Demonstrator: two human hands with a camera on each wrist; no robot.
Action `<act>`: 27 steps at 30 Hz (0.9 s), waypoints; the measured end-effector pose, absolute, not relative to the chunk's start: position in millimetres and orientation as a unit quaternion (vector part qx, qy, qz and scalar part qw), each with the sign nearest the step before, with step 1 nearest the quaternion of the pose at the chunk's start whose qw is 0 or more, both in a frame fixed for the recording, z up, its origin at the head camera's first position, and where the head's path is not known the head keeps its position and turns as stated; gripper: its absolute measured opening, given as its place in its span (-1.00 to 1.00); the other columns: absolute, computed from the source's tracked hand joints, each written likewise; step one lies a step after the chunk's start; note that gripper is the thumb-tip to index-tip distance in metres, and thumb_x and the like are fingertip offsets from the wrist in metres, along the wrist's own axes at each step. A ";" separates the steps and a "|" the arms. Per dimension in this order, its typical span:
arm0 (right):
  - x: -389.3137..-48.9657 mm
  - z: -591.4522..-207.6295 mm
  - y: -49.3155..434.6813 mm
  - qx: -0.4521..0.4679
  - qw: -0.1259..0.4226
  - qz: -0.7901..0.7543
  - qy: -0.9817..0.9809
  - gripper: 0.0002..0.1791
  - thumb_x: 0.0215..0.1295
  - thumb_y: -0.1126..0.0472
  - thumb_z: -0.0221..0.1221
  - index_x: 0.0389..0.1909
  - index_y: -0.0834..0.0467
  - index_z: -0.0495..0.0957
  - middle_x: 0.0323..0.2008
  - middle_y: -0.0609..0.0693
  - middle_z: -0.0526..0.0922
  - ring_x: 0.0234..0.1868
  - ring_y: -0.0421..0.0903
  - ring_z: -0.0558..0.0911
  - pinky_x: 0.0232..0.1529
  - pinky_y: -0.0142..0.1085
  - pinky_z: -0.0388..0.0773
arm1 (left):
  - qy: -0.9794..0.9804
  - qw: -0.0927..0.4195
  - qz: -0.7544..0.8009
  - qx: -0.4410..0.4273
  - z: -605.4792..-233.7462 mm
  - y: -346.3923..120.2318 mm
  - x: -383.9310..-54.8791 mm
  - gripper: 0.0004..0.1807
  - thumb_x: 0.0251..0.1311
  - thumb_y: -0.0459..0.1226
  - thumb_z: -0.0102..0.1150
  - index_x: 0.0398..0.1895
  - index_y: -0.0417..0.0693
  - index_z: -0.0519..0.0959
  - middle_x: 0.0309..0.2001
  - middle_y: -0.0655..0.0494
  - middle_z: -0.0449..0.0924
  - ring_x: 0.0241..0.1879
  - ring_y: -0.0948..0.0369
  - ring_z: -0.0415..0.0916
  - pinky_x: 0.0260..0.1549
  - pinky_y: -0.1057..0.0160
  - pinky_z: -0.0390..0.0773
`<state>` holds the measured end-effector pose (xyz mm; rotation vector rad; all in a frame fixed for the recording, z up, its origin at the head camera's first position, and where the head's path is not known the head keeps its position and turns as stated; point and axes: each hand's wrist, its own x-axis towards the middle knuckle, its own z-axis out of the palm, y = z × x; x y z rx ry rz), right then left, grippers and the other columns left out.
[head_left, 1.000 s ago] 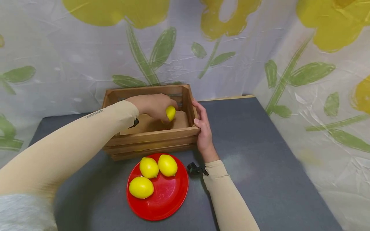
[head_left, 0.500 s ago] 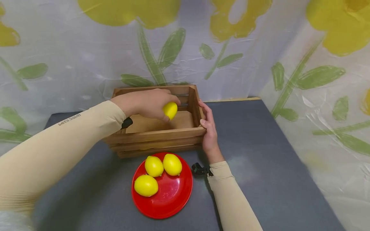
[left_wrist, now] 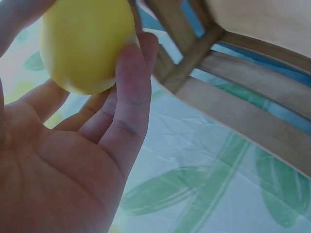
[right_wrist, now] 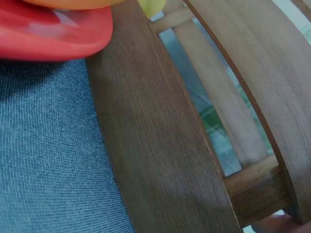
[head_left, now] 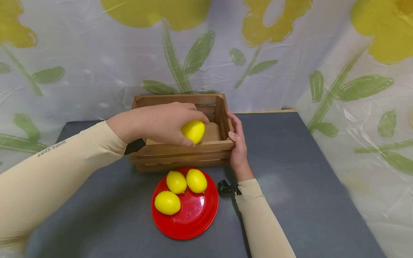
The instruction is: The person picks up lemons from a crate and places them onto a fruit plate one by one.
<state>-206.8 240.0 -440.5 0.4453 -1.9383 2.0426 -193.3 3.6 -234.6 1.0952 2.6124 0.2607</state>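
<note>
My left hand [head_left: 158, 122] holds a yellow lemon [head_left: 194, 132] between thumb and fingers, over the front side of a slatted wooden crate [head_left: 184, 158]. In the left wrist view the fingertips curl against the side of the lemon [left_wrist: 87, 46], and the palm is bare. My right hand [head_left: 239, 152] grips the crate's right end, its thumb near the front corner of the rim and its fingers along the outside. In front of the crate lies a red plate [head_left: 193, 224] bearing several lemons, one [head_left: 167, 202] at the left. My left hand covers much of the crate's inside.
A dark grey cloth-covered table [head_left: 297, 186] extends to both sides. Behind it hangs a pale sheet [head_left: 106, 57] printed with yellow flowers and green leaves. Something yellow [right_wrist: 153, 6] shows between the crate's slats in the right wrist view. The plate stands close against the crate's front.
My left hand has lifted the lemon from inside the crate and brought it nearer, over the front rim. My right hand keeps its place on the crate. The whole view has shifted slightly.
</note>
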 end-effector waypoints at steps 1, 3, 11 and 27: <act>-206.7 -440.7 240.1 0.154 0.145 0.709 -0.673 -0.23 0.38 0.03 -0.17 0.63 0.02 0.30 0.65 -0.14 0.28 0.67 -0.15 0.19 0.67 0.15 -0.04 | 0.907 0.148 0.091 0.384 -234.2 2.7 -188.8 -0.30 0.22 -0.05 0.53 0.45 0.20 0.55 0.23 0.14 0.61 0.05 0.14 0.58 0.08 0.05 0.69; -206.7 -440.9 240.2 0.157 0.147 0.709 -0.672 -0.24 0.38 0.04 -0.17 0.63 0.03 0.30 0.65 -0.13 0.28 0.67 -0.14 0.19 0.68 0.14 -0.05 | 0.904 0.151 0.092 0.390 -233.9 0.9 -179.2 -0.30 0.21 -0.05 0.53 0.44 0.23 0.56 0.21 0.17 0.61 0.03 0.16 0.58 0.05 0.08 0.70; -209.0 -441.7 240.1 0.155 0.150 0.707 -0.673 -0.24 0.38 0.03 -0.17 0.63 0.00 0.31 0.64 -0.18 0.30 0.67 -0.17 0.20 0.67 0.12 -0.03 | 0.891 0.200 0.087 0.398 -252.2 -1.7 -142.9 -0.27 0.20 -0.04 0.56 0.47 0.24 0.54 0.25 0.15 0.57 0.03 0.17 0.60 0.01 0.09 0.75; -208.8 -441.3 239.8 0.144 0.148 0.701 -0.683 -0.24 0.36 -0.01 -0.19 0.62 -0.06 0.33 0.63 -0.24 0.31 0.65 -0.18 0.22 0.67 0.14 0.00 | 0.868 0.263 0.032 0.419 -328.7 7.5 -88.2 -0.19 -0.03 0.02 0.70 0.38 0.28 0.62 0.13 0.17 0.62 -0.02 0.23 0.52 -0.10 0.18 0.69</act>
